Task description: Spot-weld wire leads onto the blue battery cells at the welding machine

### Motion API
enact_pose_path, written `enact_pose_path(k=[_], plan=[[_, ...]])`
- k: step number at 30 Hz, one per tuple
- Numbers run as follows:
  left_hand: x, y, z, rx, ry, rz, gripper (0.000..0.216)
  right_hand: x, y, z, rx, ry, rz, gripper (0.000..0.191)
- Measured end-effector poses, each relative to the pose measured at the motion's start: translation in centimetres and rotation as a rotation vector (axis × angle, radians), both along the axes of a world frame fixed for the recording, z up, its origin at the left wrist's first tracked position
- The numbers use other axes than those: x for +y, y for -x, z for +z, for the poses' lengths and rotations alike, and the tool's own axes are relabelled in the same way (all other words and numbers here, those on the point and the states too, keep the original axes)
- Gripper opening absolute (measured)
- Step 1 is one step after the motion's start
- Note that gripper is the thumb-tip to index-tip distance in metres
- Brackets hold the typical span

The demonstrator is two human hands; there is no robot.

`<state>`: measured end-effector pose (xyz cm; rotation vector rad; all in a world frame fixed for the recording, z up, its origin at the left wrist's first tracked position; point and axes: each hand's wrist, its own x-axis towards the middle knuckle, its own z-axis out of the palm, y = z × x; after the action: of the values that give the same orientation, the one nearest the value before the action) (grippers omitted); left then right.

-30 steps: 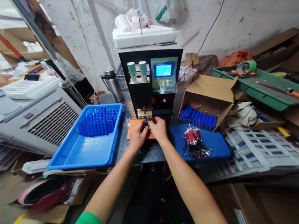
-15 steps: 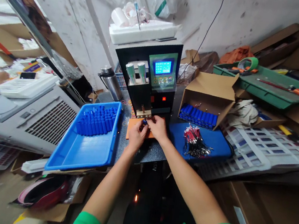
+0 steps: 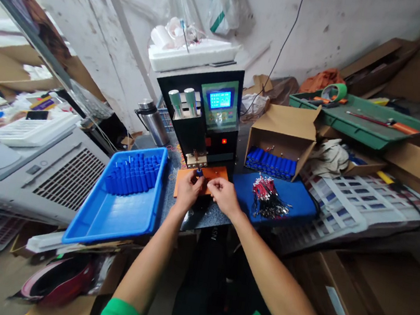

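Observation:
My left hand [image 3: 188, 191] is closed around a blue battery cell [image 3: 199, 173], whose top end shows just under the electrodes of the spot welder [image 3: 215, 121]. Beneath both hands lies an orange board [image 3: 219, 172]. My right hand [image 3: 225, 195], a little apart from the left, has thumb and forefinger pinched together; anything between them is too small to make out. To the right, a pile of red and black wire leads [image 3: 269, 198] rests on a blue mat [image 3: 300, 200]. Many blue cells [image 3: 132, 173] stand in the blue tray [image 3: 83, 230] on the left.
An open cardboard box [image 3: 286, 124] with more blue cells stands behind the leads. A steel flask [image 3: 154, 120] is left of the welder. The green tray [image 3: 373, 124] at far right holds tape and tools. A white slatted appliance [image 3: 61, 172] borders the left side.
My right hand has drawn back to the right, away from the cell and electrodes. The left hand has come slightly down with the cell. Sparks seen before are gone.

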<state>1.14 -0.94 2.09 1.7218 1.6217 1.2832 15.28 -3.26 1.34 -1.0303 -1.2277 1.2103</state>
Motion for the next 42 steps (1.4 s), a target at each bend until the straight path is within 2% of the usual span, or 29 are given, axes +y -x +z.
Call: enact_pose_path(k=[2, 4, 6, 8, 10, 13, 16, 21, 26, 30, 35, 39, 42], plan=[[0.1, 0.2, 0.1, 0.023, 0.002, 0.006, 0.016, -2.8, -1.1, -0.6, 0.003, 0.006, 0.034, 0.016], [-0.1, 0.4, 0.2, 0.027, 0.01, -0.002, 0.018, -6.1, -2.3, -1.9, 0.009, 0.044, 0.077, 0.016], [-0.3, 0.2, 0.3, -0.014, 0.036, -0.015, 0.022, -9.5, -3.7, -4.2, 0.004, 0.092, 0.134, 0.017], [-0.6, -0.8, 0.5, -0.082, 0.057, -0.06, 0.031, -12.8, -5.1, -7.4, -0.032, 0.156, 0.114, 0.019], [-0.6, -2.6, 0.8, -0.105, 0.052, -0.13, 0.041, -15.8, -6.6, -11.0, -0.067, 0.223, 0.052, 0.02], [0.8, -6.9, 1.1, -0.097, 0.006, -0.22, 0.043, -19.4, -8.7, -15.9, -0.2, 0.297, -0.061, 0.024], [4.2, -11.7, 1.0, -0.029, -0.11, -0.279, 0.039, -21.3, -10.2, -18.5, -0.269, 0.361, -0.1, 0.025], [10.6, -17.4, -0.2, 0.328, -0.293, -0.365, 0.038, -21.0, -10.2, -18.7, -0.284, 0.375, -0.118, 0.023], [13.4, -18.7, -1.8, 0.708, -0.344, -0.467, 0.046, -20.4, -9.5, -18.7, -0.324, 0.356, -0.1, 0.022], [14.3, -18.5, -2.3, 0.858, -0.339, -0.512, 0.054, -20.8, -9.8, -19.1, -0.33, 0.36, -0.121, 0.022], [14.6, -18.5, -1.7, 0.985, -0.268, -0.533, 0.053, -21.1, -9.7, -20.0, -0.36, 0.378, -0.109, 0.021], [13.7, -19.0, -1.1, 1.016, -0.224, -0.514, 0.061, -21.0, -9.5, -20.6, -0.411, 0.336, -0.106, 0.024], [12.0, -18.7, -0.5, 0.935, -0.257, -0.527, 0.072, -21.3, -9.5, -20.8, -0.445, 0.322, -0.096, 0.026]])
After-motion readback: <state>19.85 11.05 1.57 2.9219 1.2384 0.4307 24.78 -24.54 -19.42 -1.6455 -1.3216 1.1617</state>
